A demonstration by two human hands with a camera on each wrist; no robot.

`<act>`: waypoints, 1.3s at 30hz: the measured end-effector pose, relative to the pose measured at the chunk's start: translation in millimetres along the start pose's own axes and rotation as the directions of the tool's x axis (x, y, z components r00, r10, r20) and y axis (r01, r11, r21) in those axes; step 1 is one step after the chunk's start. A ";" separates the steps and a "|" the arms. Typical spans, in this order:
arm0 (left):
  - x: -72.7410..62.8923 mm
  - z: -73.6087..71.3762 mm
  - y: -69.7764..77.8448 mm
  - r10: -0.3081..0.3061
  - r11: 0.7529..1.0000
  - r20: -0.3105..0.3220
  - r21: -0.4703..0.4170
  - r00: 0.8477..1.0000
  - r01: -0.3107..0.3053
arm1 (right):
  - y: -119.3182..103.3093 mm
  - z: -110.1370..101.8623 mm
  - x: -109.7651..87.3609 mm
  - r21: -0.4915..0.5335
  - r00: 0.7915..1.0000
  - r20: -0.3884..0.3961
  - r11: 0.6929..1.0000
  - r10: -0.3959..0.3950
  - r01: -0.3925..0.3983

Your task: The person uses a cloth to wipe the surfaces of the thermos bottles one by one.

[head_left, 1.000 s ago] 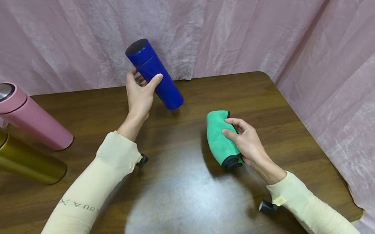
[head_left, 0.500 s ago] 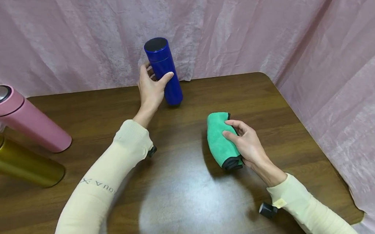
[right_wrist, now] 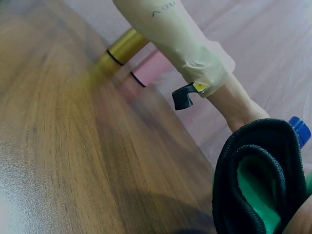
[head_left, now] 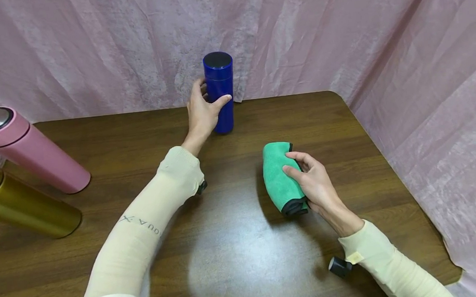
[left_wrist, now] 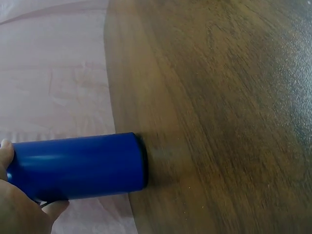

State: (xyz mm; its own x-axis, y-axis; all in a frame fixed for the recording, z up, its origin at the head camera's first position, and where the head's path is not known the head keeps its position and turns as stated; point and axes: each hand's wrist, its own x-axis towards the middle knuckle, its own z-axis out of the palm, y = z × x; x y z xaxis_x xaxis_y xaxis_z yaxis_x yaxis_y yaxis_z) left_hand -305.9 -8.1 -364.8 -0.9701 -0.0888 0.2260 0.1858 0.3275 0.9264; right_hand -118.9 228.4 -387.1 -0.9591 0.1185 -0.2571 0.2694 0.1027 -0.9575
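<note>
Near the table's back edge, my left hand [head_left: 203, 114] grips a blue thermos bottle [head_left: 220, 84] with a dark lid top, thumb across its front and fingers behind it. The bottle stands nearly upright; in the left wrist view the blue bottle's [left_wrist: 83, 165] base is right at the wood surface. Over the right half of the table, my right hand [head_left: 313, 180] pinches a folded green cloth [head_left: 280, 175] with black edging between thumb and fingers. The right wrist view shows the cloth's rolled black-trimmed end [right_wrist: 258, 180] up close, hiding most of that hand.
A pink thermos bottle [head_left: 50, 158] and a gold thermos bottle [head_left: 28, 202] stand at the left of the wooden table [head_left: 238, 260]. A pink curtain [head_left: 129, 45] hangs behind the back edge and along the right side.
My left hand has carried the blue bottle to the right, and it has gone from tilted to nearly upright. The right hand with the green cloth has hardly moved.
</note>
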 end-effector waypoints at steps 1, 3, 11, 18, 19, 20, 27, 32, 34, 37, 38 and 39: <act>-0.1 0.8 -0.6 0.000 1.000 0.002 0.008 1.000 0.000 | -0.4 0.2 -0.2 0.003 1.000 0.000 1.000 0.001 -0.001; -0.4 2.4 -1.5 0.004 1.000 0.004 0.015 1.000 -0.005 | -0.4 0.5 0.1 0.009 1.000 -0.001 1.000 0.004 -0.004; -3.6 4.8 -6.2 0.051 0.999 0.014 0.017 0.999 -0.051 | -0.2 1.9 1.2 0.022 1.000 -0.004 1.000 0.002 -0.002; -8.3 1.7 -9.2 0.071 0.996 0.045 0.055 0.996 -0.073 | -1.1 2.9 -0.4 0.022 1.000 0.004 1.000 -0.004 0.004; -9.4 0.4 -8.8 0.061 0.996 0.055 0.067 0.997 -0.064 | -1.3 3.0 -0.7 0.023 1.000 0.004 1.000 -0.003 0.003; -10.8 -1.1 -8.2 0.044 0.995 0.065 0.083 0.997 -0.050 | -1.3 2.9 -0.7 0.023 1.000 0.004 1.000 -0.001 0.001; -27.2 -22.9 -0.8 -0.039 0.994 0.120 0.110 0.992 0.026 | -2.5 2.3 -1.3 0.018 1.000 -0.003 1.000 -0.008 0.008; -47.1 -51.6 -0.7 -0.029 0.996 0.165 0.089 0.986 0.015 | -3.4 3.1 -0.8 0.024 1.000 -0.001 1.000 -0.013 0.013; -55.1 -64.5 -2.8 -0.023 0.996 0.167 0.091 0.986 0.008 | -3.9 3.6 -0.4 0.026 1.000 0.001 1.000 -0.013 0.013; -67.3 -83.8 -5.0 -0.027 0.995 0.166 0.101 0.986 0.010 | -4.6 4.5 0.1 0.029 1.000 0.006 1.000 -0.011 0.011; -72.0 -90.5 -5.7 -0.031 0.995 0.164 0.100 0.986 0.014 | -4.7 5.2 0.4 0.029 1.000 0.009 1.000 -0.009 0.009; -76.6 -96.9 -5.6 -0.034 0.995 0.163 0.102 0.986 0.017 | -4.7 5.9 0.6 0.029 1.000 0.013 1.000 -0.006 0.006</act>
State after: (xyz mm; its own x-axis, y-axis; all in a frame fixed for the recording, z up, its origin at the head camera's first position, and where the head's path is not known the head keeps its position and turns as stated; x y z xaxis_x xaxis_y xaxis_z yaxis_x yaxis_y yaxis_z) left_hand -217.5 -94.3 -358.1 -0.9883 0.0542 0.1425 0.1520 0.4206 0.8944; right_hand -121.3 222.2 -383.5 -0.9617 0.1055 -0.2530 0.2614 0.0751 -0.9623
